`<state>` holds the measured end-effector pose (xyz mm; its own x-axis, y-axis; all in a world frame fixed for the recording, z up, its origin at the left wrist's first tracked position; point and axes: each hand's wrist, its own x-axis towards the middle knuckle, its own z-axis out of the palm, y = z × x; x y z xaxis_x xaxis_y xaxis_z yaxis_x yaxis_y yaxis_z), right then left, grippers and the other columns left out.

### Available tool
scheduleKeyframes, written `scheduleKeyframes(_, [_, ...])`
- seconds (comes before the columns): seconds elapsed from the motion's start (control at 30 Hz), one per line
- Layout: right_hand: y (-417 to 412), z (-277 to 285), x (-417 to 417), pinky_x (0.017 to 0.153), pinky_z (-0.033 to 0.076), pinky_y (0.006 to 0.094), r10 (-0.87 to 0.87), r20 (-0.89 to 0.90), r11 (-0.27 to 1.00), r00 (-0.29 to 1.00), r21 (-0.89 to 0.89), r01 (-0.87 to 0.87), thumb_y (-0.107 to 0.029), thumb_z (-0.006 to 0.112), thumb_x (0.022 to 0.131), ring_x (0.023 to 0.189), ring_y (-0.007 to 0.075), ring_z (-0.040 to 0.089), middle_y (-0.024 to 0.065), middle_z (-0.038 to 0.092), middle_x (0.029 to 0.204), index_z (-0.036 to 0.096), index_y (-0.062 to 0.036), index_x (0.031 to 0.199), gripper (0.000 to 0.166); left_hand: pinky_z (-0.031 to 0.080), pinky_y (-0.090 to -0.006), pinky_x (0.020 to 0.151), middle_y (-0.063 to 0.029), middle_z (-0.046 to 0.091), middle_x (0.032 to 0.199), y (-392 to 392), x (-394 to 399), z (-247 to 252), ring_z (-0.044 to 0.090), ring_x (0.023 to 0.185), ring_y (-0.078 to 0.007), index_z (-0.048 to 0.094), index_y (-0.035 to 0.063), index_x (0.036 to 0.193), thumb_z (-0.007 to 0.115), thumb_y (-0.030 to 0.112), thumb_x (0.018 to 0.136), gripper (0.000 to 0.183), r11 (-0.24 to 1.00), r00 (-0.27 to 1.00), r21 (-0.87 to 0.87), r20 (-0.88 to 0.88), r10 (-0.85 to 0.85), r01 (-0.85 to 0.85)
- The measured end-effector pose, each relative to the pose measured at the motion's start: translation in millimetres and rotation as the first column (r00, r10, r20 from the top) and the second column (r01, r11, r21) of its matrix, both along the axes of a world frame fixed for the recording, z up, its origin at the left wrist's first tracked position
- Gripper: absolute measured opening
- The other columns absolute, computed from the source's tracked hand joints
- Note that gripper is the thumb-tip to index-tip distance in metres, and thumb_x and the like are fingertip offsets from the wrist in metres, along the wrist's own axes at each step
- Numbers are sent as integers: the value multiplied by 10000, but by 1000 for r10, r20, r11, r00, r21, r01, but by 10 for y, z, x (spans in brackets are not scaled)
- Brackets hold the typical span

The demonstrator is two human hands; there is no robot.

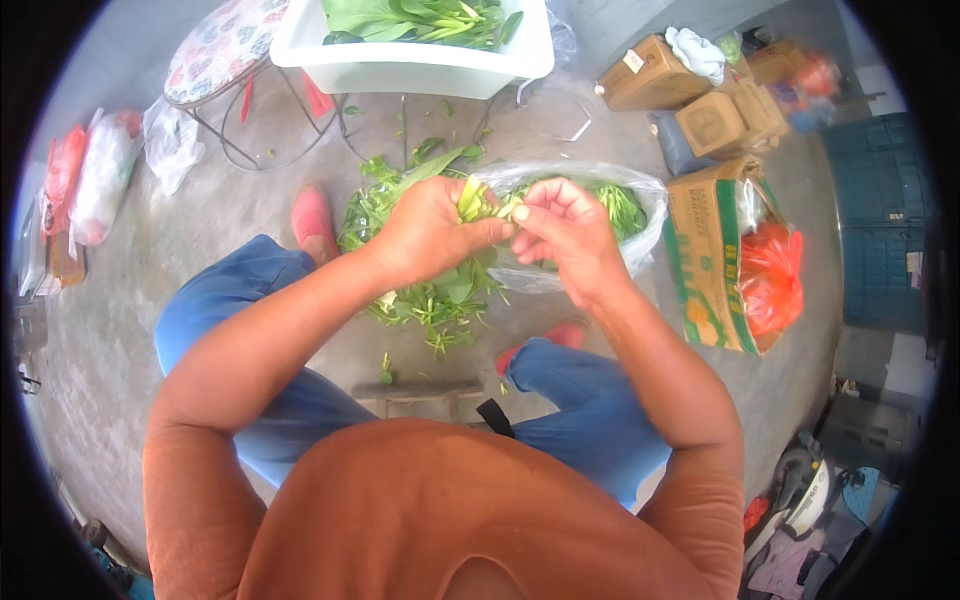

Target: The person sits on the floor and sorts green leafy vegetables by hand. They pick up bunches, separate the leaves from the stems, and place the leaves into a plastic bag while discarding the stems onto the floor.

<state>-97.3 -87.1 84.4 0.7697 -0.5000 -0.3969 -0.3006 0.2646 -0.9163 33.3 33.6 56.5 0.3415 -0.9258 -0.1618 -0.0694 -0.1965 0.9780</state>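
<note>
My left hand [431, 232] grips a bunch of leafy greens by its pale stalks [473, 201]; the long leaves [439, 166] trail out on its far side. The thumb and fingertips of my right hand [559, 229] meet at the cut stalk ends, on a small light-green piece [511, 208]. Below both hands a clear plastic bag [651, 196] stands wide at the mouth, holding more greens [621, 211]. Loose leaves and stems [442, 315] lie heaped on the concrete floor, left of the bag and partly under my left hand.
A white plastic tub [412, 71] of large leaves stands ahead on a support with metal legs. At its left is a round patterned stool [225, 49]. A banana carton [701, 255] with a red bag [771, 277] sits at right, cardboard boxes [652, 75] behind it.
</note>
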Motion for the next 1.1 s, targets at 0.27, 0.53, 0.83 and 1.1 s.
scheduleKeyframes(0.27, [-73,16,-127,507,421,204,232,28,965,972,-137,-226,-101,616,812,561,57,495,19,586,687,609,1,885,126,416,-254,610,29,581,695,5,85,224,472,648,-54,641,46,827,672,139,790,105,947,933,34,-189,-306,318])
scheduleKeyframes(0.53, [-270,-10,-207,537,402,267,47,187,941,981,323,-107,-142,568,854,562,126,485,46,555,748,546,-14,883,133,402,-254,632,38,552,699,-15,163,103,458,659,-68,616,62,814,686,186,785,145,943,938,138,-215,-271,304])
scheduleKeyframes(0.83, [-193,11,-171,552,413,245,59,60,972,996,222,-71,-139,562,862,584,116,503,28,550,706,562,-14,921,138,410,-227,648,15,554,736,-81,-116,90,497,712,-82,607,32,885,679,165,794,176,992,905,16,-411,-110,128])
scheduleKeyframes(1.1, [-48,-114,-175,518,431,237,105,-154,933,982,-326,-151,-133,617,814,578,94,537,19,595,669,615,-9,744,143,427,-280,592,-18,580,691,-60,-18,30,515,641,-105,613,6,850,643,148,805,152,966,982,184,29,-188,180])
